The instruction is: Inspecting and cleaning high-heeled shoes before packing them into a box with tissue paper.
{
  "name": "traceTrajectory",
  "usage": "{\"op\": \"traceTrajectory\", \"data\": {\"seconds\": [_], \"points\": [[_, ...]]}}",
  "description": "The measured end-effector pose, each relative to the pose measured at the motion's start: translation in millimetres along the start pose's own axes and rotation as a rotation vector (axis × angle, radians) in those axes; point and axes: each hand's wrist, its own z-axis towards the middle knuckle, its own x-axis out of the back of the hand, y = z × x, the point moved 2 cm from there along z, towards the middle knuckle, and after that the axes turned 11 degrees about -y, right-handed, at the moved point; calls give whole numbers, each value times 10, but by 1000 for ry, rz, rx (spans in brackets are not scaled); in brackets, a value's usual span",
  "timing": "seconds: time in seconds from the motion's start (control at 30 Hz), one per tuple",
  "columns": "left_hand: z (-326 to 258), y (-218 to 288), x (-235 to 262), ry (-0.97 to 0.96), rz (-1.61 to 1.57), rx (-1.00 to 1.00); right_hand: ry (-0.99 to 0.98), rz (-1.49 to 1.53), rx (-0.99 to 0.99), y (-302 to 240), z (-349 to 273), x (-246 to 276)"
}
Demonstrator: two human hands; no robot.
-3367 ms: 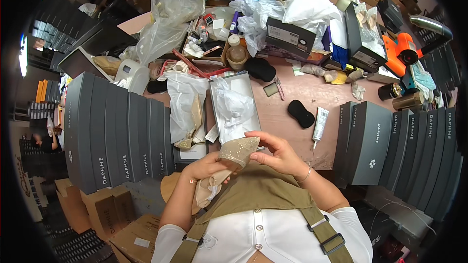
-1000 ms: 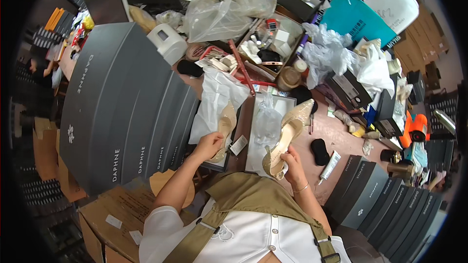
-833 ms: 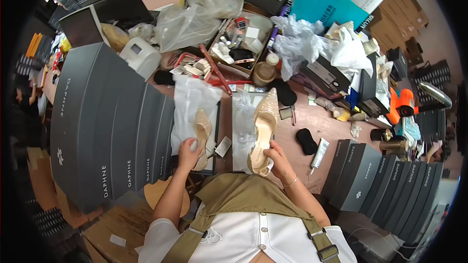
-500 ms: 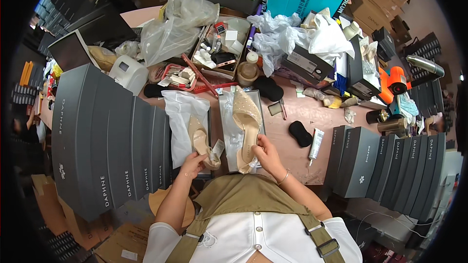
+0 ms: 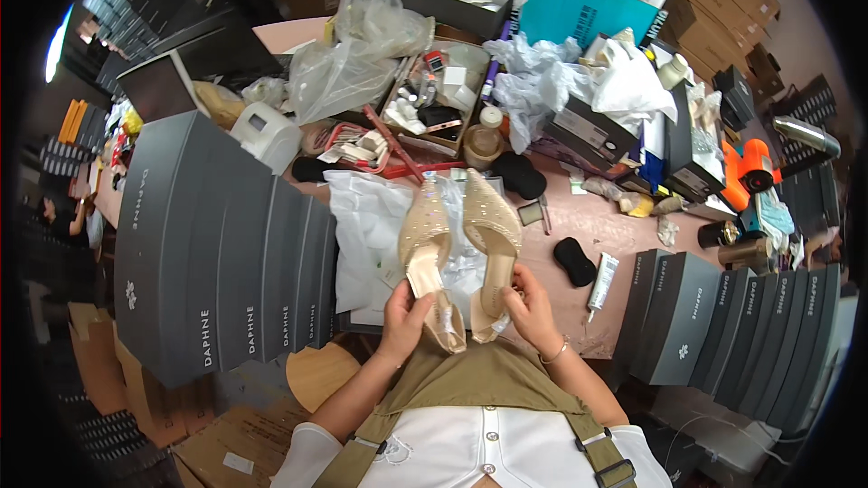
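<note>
Two beige pointed-toe shoes with sparkly uppers are held up side by side, toes away from me. My left hand point(image 5: 403, 319) grips the left shoe point(image 5: 426, 229) by its side near the heel. Around the outer side of the right shoe point(image 5: 495, 221), the fingers of my right hand point(image 5: 533, 307) are closed. Under the shoes lies an open shoebox with white tissue, mostly hidden by them. White tissue paper point(image 5: 366, 217) spreads over another box beside it on the left.
Grey shoeboxes stand in stacks at the left point(image 5: 194, 244) and right point(image 5: 687, 316). A white tube point(image 5: 603, 285) and a black pad point(image 5: 574, 262) lie on the pink table point(image 5: 565, 212). Farther back are a cluttered open box point(image 5: 434, 95), a clear plastic bag point(image 5: 353, 63) and an orange tool point(image 5: 749, 167).
My left hand has lifted the left shoe off the tissue and brought it right, beside the other shoe. My right hand has raised its shoe slightly. The whole view has shifted a little.
</note>
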Motion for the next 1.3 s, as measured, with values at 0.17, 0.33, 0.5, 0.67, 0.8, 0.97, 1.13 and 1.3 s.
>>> {"op": "traceTrajectory", "data": {"seconds": [0.17, 0.33, 0.5, 0.67, 0.8, 0.97, 1.13, 1.3], "points": [[-25, 15, -50, 50, 323, -82, -65, 81, -75, 12, -99, 18], [-51, 115, -60, 70, 575, -77, -65, 112, -90, 50, -172, -1], [-51, 185, -98, 83, 699, -132, -75, 25, -74, 62, -182, 53], [-38, 167, -97, 109, 762, -182, -74, -27, -72, 63, -153, 92], [-19, 197, -103, 130, 808, -195, -81, -46, -65, 50, -121, 92], [-8, 240, -113, 143, 859, -186, -106, -6, -55, 130, -93, 85], [16, 207, -76, 124, 878, -161, -103, 28, -79, 179, -81, 40], [39, 207, 8, 168, 855, -125, -138, 127, -154, 277, -24, -54]]}}
